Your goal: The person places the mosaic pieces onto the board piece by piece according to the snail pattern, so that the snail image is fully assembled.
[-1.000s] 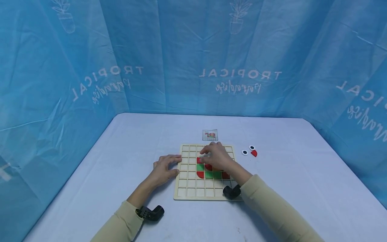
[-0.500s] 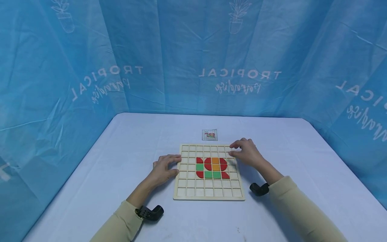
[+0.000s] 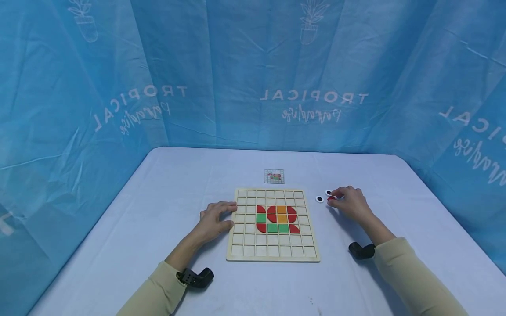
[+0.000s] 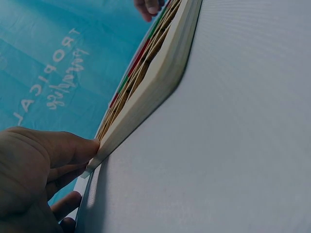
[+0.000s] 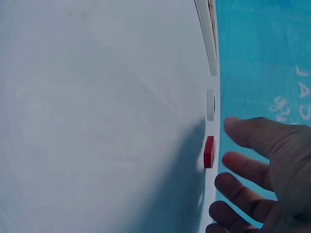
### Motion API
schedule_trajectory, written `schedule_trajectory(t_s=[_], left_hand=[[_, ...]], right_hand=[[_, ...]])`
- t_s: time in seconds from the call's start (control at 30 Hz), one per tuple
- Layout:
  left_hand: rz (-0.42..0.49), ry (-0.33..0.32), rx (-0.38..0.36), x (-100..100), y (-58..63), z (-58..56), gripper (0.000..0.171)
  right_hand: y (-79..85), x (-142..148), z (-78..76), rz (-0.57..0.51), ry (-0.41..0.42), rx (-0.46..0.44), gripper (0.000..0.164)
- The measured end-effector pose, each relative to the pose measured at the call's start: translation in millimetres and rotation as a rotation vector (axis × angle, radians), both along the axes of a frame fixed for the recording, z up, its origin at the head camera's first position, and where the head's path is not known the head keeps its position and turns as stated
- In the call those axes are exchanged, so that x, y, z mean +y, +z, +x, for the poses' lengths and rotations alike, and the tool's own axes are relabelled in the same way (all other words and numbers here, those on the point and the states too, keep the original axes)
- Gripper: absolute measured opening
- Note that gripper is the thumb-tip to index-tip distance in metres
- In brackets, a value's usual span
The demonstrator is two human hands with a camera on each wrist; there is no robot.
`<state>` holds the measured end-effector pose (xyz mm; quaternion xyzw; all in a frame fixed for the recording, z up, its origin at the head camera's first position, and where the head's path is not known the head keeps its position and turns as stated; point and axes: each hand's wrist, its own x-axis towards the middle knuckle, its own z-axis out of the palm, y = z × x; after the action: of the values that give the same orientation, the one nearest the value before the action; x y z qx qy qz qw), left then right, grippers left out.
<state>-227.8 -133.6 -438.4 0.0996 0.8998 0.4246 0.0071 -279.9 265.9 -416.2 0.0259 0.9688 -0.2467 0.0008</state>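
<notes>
My left hand rests at the left edge of a pale wooden grid board, thumb and fingers spread along it. The left wrist view shows that thumb against the board's rim. Set in the grid are red rounded pieces, green squares and orange squares. Right of the board, my right hand hovers over a loose red quarter-round piece. In the right wrist view, its thumb and fingers stand apart around the red piece, which lies on the table.
Two white discs with black centres, the nearer disc and the farther disc, lie beside the red piece. A small card with a printed coloured grid lies behind the board. Blue curtains surround the white table.
My right hand has moved from above the grid out to the right, over the loose red piece, uncovering the coloured pieces on the board. My left hand has stayed at the board's edge.
</notes>
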Motion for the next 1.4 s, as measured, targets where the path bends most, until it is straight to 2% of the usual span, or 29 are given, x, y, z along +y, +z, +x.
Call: schedule_trajectory(t_s=[0.23, 0.5, 0.87, 1.1, 1.4], left_hand=[[0.001, 0.005, -0.006, 0, 0.7, 0.7, 0.043], [0.001, -0.001, 0.002, 1, 2.2, 2.5, 0.043], [-0.003, -0.001, 0.005, 1, 2.0, 2.7, 0.044], [0.010, -0.002, 0.007, 0, 1.6, 3.0, 0.044], [-0.003, 0.002, 0.003, 1, 1.6, 2.0, 0.043]], right_hand=[[-2.7, 6, -1.0, 0.020, -0.043, -0.030, 0.044], [-5.5, 6, -2.3, 0.050, -0.028, -0.041, 0.041], [-7.8, -3, 6.6, 0.090, 0.033, 0.024, 0.038], [-9.3, -2, 5.6, 0.132, 0.019, 0.048, 0.040], [-10.2, 9, 8.1, 0.114, -0.022, 0.033, 0.041]])
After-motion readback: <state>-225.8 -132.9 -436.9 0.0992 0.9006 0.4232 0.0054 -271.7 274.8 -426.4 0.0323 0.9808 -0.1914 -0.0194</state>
